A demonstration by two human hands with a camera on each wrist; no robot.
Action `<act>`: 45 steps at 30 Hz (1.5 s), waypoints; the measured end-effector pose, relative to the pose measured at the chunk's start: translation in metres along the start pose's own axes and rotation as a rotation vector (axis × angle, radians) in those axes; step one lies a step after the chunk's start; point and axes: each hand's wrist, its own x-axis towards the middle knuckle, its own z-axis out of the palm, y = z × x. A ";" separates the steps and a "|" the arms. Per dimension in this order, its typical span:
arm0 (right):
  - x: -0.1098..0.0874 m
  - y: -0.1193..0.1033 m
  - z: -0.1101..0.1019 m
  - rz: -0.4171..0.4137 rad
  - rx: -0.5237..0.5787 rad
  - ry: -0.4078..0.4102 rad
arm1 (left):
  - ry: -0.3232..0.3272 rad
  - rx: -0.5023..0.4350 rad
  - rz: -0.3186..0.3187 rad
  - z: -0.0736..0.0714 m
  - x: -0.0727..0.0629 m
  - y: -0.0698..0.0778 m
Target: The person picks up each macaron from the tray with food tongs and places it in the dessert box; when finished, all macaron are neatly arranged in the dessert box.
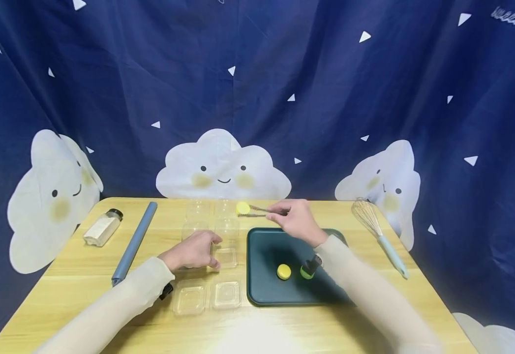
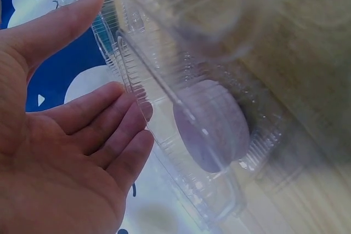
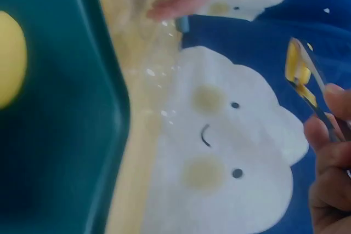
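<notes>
My right hand (image 1: 299,221) grips metal tongs (image 1: 257,211), which hold a yellow macaron (image 1: 242,208) up beside the far clear plastic boxes. In the right wrist view the tongs (image 3: 318,75) pinch the macaron at their tips. My left hand (image 1: 195,250) is over the middle of the clear boxes (image 1: 226,256), its fingers extended and apart from the thumb. Seen from the left wrist, that hand (image 2: 82,124) is beside a clear box holding a pale purple, rounded piece (image 2: 211,127). A yellow macaron (image 1: 284,271) and a partly hidden green one (image 1: 306,274) lie on the dark green tray (image 1: 261,290).
At the left are a black-capped jar (image 1: 103,227) of pale contents and a long blue-grey roll (image 1: 135,243). A whisk (image 1: 390,253) with a light blue handle lies at the right. Behind the wooden table (image 1: 151,329) hangs a dark blue curtain (image 1: 257,59).
</notes>
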 end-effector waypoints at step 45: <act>-0.013 -0.001 0.076 -0.069 -0.138 -0.517 | 0.022 0.004 0.008 0.001 0.003 -0.003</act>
